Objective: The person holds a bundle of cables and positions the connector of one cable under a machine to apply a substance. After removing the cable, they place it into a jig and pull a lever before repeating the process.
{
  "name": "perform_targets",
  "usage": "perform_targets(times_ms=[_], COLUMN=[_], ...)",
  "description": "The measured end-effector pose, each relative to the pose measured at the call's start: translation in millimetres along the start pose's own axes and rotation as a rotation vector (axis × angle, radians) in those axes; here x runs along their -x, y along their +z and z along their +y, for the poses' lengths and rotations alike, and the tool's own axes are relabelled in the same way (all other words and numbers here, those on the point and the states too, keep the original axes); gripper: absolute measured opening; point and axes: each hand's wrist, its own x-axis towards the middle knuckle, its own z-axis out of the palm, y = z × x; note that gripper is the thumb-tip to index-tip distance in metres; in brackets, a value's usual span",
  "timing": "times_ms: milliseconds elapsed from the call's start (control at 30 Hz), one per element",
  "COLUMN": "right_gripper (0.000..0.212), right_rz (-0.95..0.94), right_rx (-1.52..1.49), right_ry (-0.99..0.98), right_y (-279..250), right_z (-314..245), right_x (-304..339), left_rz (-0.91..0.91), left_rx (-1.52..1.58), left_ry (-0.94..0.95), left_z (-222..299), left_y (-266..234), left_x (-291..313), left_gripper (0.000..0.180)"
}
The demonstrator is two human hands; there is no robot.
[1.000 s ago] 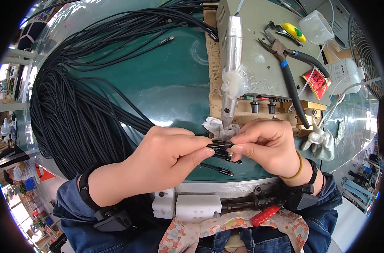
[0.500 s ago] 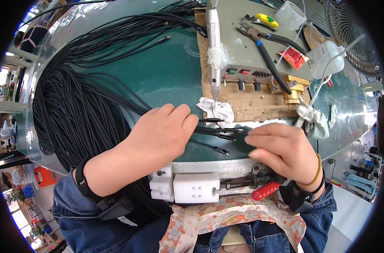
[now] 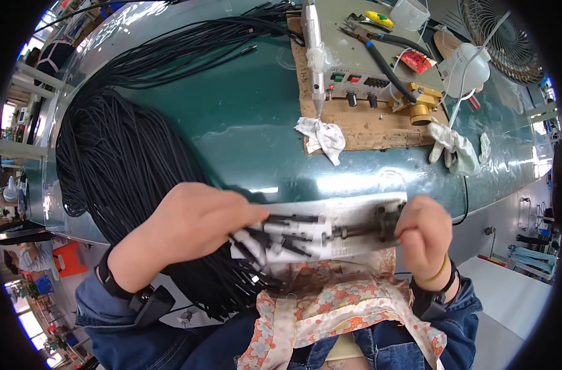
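On our green desk (image 3: 231, 123) edge, our left hand (image 3: 188, 237) is closed on black cable ends (image 3: 275, 237), and our right hand (image 3: 424, 237) grips a metal handle (image 3: 361, 231) of the white press (image 3: 349, 228). Behind lie a cable bundle (image 3: 127, 154) and a soldering iron (image 3: 315, 49).

Your left hand (image 3: 191, 231) sits at the near edge of the glossy dark green table (image 3: 231, 123), fingers on the plug ends of a thick bundle of black cables (image 3: 127, 166) that spreads away to your left and behind. Your right hand (image 3: 424, 231) is to the right, at the end of the white rectangular fixture (image 3: 330, 231) lying between both hands. Behind it, a flat brown cardboard sheet (image 3: 367, 129) carries a grey box-shaped control unit (image 3: 361, 77), with a crumpled white cloth (image 3: 321, 135) on its left corner.
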Motion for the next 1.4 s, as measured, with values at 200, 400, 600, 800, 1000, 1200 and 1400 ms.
perform_targets(times_ms=[200, 400, 600, 800, 1000, 1200, 1400], right_gripper=[0.033, 0.044, 0.04, 0.037, 0.04, 0.038, 0.037], right_rz=[0.505, 0.769, 0.309, 0.307, 0.623, 0.454, 0.188], right_rx=[-0.311, -0.878, 0.065, -0.13, -0.607, -0.282, 0.064], right_ry=[0.095, 0.233, -0.097, 0.023, 0.121, 0.0, -0.095], right_y=[10, -17, 17, 8, -5, 8, 14], right_z=[21, 31, 17, 15, 29, 22, 16], right_x=[-6, -3, -9, -9, -1, -1, -10], left_rz=[-0.151, -0.191, -0.238, 0.018, -0.127, -0.208, -0.083], left_rx=[-0.204, -0.276, -0.339, -0.142, -0.266, -0.391, -0.12], left_ry=[0.013, -0.075, -0.127, -0.056, -0.022, -0.069, -0.026], left_z=[26, 36, 41, 34, 35, 40, 34], left_y=[-7, -15, -24, -24, -4, -4, -22], left_x=[32, 43, 49, 54, 43, 42, 48], left_gripper=[0.045, 0.044, 0.042, 0.043, 0.048, 0.049, 0.044])
